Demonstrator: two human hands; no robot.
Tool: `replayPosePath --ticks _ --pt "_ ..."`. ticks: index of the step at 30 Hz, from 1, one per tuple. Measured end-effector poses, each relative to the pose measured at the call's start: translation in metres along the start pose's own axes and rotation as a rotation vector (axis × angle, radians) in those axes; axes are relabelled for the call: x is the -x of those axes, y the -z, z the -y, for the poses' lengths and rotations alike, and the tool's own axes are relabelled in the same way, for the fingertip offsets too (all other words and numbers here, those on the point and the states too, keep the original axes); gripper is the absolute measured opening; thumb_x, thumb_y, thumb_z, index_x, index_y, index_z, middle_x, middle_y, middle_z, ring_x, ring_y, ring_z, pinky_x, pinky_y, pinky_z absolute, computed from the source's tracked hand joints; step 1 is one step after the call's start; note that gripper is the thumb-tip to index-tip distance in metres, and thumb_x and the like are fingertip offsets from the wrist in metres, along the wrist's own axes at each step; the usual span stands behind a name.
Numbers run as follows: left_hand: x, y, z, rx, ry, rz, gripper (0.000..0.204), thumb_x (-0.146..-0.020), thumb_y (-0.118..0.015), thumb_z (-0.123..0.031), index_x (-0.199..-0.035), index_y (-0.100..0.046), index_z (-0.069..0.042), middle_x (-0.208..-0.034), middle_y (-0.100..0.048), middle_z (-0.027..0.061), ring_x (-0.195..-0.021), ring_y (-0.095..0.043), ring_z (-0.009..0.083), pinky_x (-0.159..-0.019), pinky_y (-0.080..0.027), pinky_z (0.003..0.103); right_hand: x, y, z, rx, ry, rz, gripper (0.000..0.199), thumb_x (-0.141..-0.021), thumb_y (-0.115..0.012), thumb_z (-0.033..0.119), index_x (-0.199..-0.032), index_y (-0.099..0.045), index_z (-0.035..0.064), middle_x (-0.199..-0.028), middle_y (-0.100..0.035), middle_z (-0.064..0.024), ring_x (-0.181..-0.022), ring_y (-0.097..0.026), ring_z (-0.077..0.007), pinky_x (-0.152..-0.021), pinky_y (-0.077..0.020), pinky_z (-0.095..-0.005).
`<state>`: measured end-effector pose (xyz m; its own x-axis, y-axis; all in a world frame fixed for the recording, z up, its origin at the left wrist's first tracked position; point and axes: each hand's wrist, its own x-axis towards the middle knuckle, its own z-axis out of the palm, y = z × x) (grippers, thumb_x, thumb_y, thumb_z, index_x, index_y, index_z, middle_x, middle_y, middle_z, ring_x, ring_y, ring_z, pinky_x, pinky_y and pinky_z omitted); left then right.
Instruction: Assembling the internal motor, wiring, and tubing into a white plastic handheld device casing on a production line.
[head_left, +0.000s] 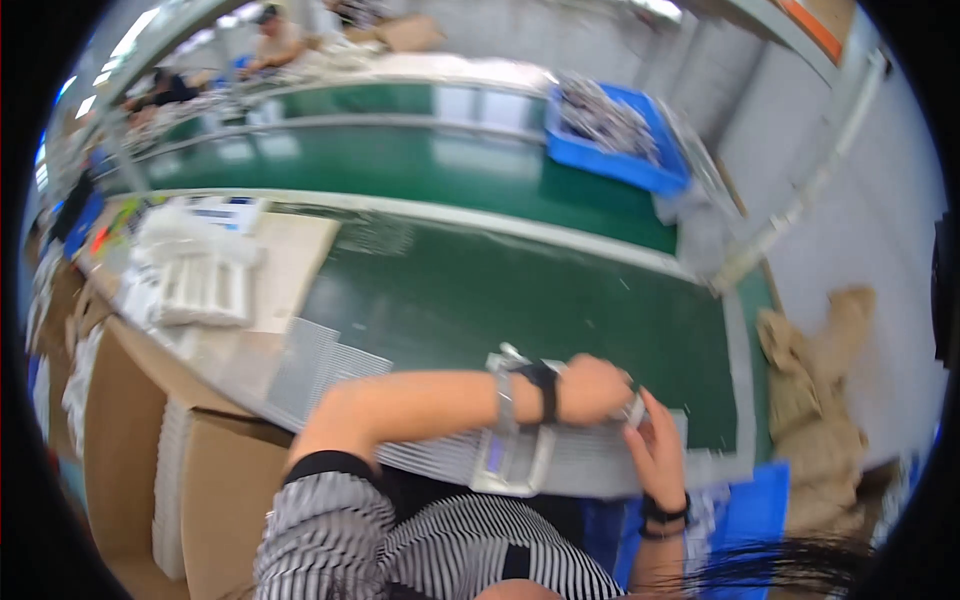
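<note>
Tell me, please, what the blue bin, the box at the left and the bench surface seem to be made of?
Blue bin: likely moulded plastic, judging by its even saturated colour and smooth rim. Box: corrugated cardboard, matt brown with folded flaps. Bench surface: probably a green rubber or vinyl mat, smooth and slightly glossy, since it reflects light; the blur leaves this open.

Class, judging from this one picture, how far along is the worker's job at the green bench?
Done: a white stack lies on the bench's left side. In hand: the left hand and right hand meet over a small pale piece at the bench's near edge, too blurred to identify. Left: ribbed white sheets lie beside the left forearm, and a blue bin of pale parts sits farther back.
</note>
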<state>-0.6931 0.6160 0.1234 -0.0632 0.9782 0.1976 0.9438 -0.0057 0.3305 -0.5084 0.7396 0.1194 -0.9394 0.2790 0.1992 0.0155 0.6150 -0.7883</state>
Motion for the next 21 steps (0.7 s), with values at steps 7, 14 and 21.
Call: replayPosePath --ticks 7,14,21 --pt "0.001 0.005 0.01 -0.062 0.12 0.03 0.014 -0.085 -0.064 -0.015 -0.096 -0.069 -0.007 -0.094 -0.069 0.0082 -0.095 -0.069 0.0294 -0.077 -0.057 0.042 -0.035 0.009 -0.012 -0.116 -0.107 0.135 0.059 -0.097 -0.065 0.013 -0.149 -0.041 0.0011 -0.137 -0.055 -0.0201 -0.11 -0.065 -0.026 -0.092 -0.0532 -0.0351" --pt "-0.005 0.003 0.002 -0.054 0.165 0.04 0.011 -0.086 -0.067 -0.017 -0.091 -0.069 -0.008 -0.088 -0.069 0.007 -0.09 -0.068 0.0286 -0.074 -0.056 0.042 -0.037 0.013 -0.031 -0.283 -0.105 0.187 0.055 -0.099 -0.059 0.007 -0.15 -0.04 0.0006 -0.133 -0.057 -0.0178 -0.111 -0.066 -0.0239 -0.096 -0.0528 -0.0345" --pt "-0.005 0.004 0.0 -0.122 0.201 -0.072 0.007 -0.084 -0.066 -0.013 -0.088 -0.069 -0.009 -0.083 -0.067 0.006 -0.087 -0.066 0.0277 -0.071 -0.054 0.041 -0.043 0.013 -0.029 -0.298 -0.021 0.165 0.051 -0.1 -0.056 0.003 -0.15 -0.043 0.0041 -0.129 -0.061 -0.0153 -0.108 -0.066 -0.0199 -0.095 -0.0526 -0.0323"
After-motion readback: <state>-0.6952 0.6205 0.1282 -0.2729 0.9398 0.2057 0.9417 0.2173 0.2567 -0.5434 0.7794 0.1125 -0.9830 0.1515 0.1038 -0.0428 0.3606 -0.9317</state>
